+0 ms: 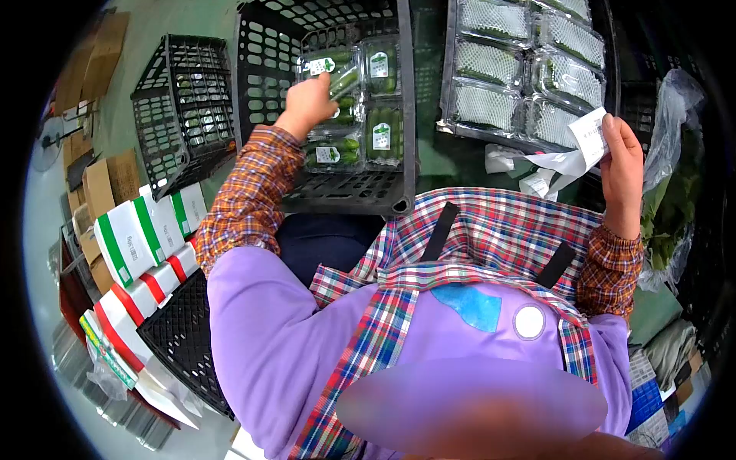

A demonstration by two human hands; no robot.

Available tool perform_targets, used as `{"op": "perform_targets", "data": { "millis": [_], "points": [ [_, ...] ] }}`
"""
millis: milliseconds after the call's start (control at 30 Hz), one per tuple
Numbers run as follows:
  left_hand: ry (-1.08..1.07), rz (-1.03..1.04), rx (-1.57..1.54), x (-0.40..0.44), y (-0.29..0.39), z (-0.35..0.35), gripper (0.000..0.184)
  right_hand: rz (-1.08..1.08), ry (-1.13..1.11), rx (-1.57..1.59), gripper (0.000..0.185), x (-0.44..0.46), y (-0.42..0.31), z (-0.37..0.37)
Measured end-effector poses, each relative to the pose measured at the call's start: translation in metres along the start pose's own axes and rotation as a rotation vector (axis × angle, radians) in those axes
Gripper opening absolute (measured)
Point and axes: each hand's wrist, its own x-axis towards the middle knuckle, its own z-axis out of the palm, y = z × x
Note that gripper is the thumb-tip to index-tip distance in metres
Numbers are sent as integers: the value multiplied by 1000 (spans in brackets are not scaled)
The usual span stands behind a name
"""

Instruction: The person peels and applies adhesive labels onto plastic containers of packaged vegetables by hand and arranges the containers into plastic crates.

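My left hand reaches into a black plastic crate. Its fingers are bent around the near corner of a clear cucumber pack, and one fingertip touches the white and green label on top. Other labelled packs of green vegetables lie beside and below it. On the right, my right hand pinches a white label strip between thumb and fingers. The strip's curled tail hangs down to the left, in front of a second crate. That crate holds several clear packs with white foam netting.
Another black crate with packs stands at the left. White boxes with green and red stripes are stacked below it, beside an upright black crate. Cardboard lies farther left. Clear plastic bagging with green leaves hangs at the right.
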Motion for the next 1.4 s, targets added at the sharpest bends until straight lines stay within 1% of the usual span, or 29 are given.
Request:
{"op": "perform_targets", "data": {
  "millis": [67, 100, 167, 233, 267, 300, 333, 367, 467, 567, 667, 700, 733, 767, 800, 833, 867, 900, 933, 967, 1000, 1033, 1067, 1100, 1133, 1167, 1233, 1333, 1400],
  "points": [
    [12, -100, -57, -4, 22, 5, 41, -11, -36, -22, 19, 2, 0, 2],
    [-114, -124, -33, -7, 34, 8, 48, -16, -54, -34, 19, 3, 0, 3],
    [-251, 169, 21, -32, 65, -9, 55, -22, -66, -44, 18, 5, 3, 3],
    [-302, 57, -111, -19, 66, 0, 61, -16, -59, -51, 18, 5, 2, 6],
    [-197, 14, -190, -13, 55, 0, 56, -15, -42, -51, 19, 4, 0, 11],
    [-97, 49, -214, 1, 35, 22, 61, -19, -21, -49, 19, 4, -2, 13],
    [-105, 49, -280, 6, 27, 24, 66, -12, -32, -45, 19, 3, -1, 12],
    [-113, 49, -346, 9, 23, 27, 76, -5, -43, -41, 19, 4, 1, 12],
    [-486, 72, -776, 15, 34, 42, 90, -5, -57, -65, 20, 2, -1, 14],
    [-377, 150, -417, 14, 45, 65, 84, -14, -80, -85, 19, 0, 0, 11],
    [-346, 140, -370, 26, 38, 63, 78, -41, -74, -84, 18, 0, 6, 6],
    [-222, 116, -276, 33, 29, 57, 68, -51, -47, -86, 18, 0, 7, 9],
    [-336, -28, -137, 40, 39, 7, 58, -61, -10, -90, 17, -1, 6, 10],
    [-97, -43, -147, 42, 33, -19, 47, -79, 3, -191, 16, -2, 5, 11],
    [311, 114, -391, 50, 25, -32, 37, -105, -10, -258, 15, -4, 5, 13],
    [357, 49, -706, 42, 43, -72, 29, -130, -21, -331, 14, -5, 5, 15],
    [347, 82, -1028, 40, 57, -91, 23, -161, -21, -346, 13, -9, 4, 22],
    [233, 174, -1297, 21, 90, -123, 21, -192, -26, -361, 12, -10, 2, 28],
    [92, 343, -1394, 3, 119, -141, 20, -250, -62, -362, 12, -10, 2, 32],
    [-76, 426, -1421, -9, 149, -151, 22, -309, -104, -358, 12, -9, 2, 35],
    [-189, 507, -1301, -19, 173, -153, 25, -340, -112, -354, 13, -10, 3, 37],
    [-266, 509, -1339, -27, 199, -153, 27, -378, -126, -342, 14, -10, 4, 38],
    [-262, 605, -1344, -26, 217, -144, 28, -397, -143, -332, 14, -11, 2, 39],
    [-379, 595, -1409, -26, 231, -142, 27, -414, -161, -321, 15, -13, 1, 39],
    [-390, 566, -1438, -25, 240, -137, 26, -458, -132, -435, 14, -14, 0, 37],
    [-404, 537, -1468, -24, 247, -131, 26, -437, -124, -399, 15, -14, 3, 35],
    [-364, 514, -1423, -22, 251, -128, 25, -379, -113, -468, 17, -15, 3, 31],
    [-295, 518, -1349, -20, 250, -128, 23, -115, -111, -132, 19, -18, 6, 40],
    [-307, 508, -1314, -18, 248, -129, 22, -157, -126, -300, 21, -19, 4, 33]
  ]
}}
